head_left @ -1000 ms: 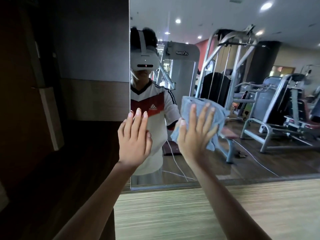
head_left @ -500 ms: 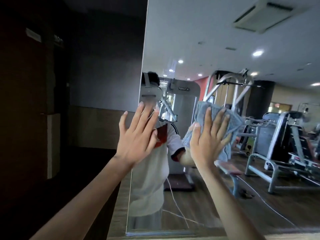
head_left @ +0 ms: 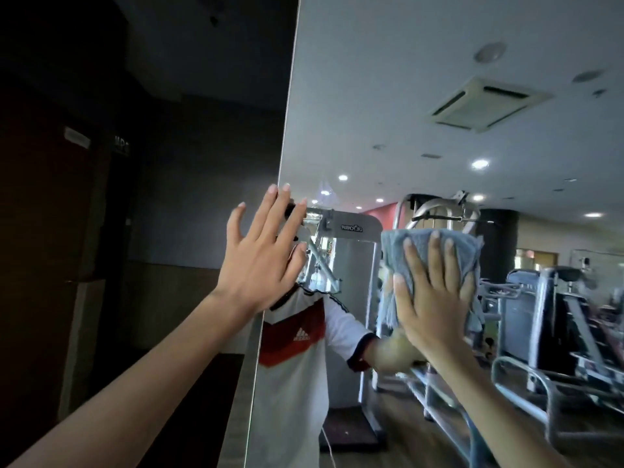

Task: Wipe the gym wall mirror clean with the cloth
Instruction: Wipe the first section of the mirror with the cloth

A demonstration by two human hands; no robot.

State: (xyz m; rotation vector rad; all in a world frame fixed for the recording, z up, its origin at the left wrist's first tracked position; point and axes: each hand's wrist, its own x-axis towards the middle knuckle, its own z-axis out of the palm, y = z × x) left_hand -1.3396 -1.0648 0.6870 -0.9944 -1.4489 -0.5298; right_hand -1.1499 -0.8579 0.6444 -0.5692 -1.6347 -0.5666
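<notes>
Grey terry cloth (head_left: 467, 246) lay flattened under the right hand (head_left: 435, 298), whose straight, spread fingers pressed it against the mirror (head_left: 388, 96). To its left, the left hand (head_left: 260, 265) was raised flat and open at the mirror's edge, holding nothing. Over the preceding second both hands had climbed the glass. The stroke was therefore judged mid-course, with the pane above the hands probably still unwiped.

In the mirror (head_left: 371, 79), reversed white lettering is seen on the grey top plate of a weight machine (head_left: 351, 228); it cannot be read with certainty. An adidas logo (head_left: 301, 334) is borne on the reflected shirt (head_left: 290, 383). Left of the mirror, "MP" is shown on a dark wall sign (head_left: 121, 145); the rest is illegible.
</notes>
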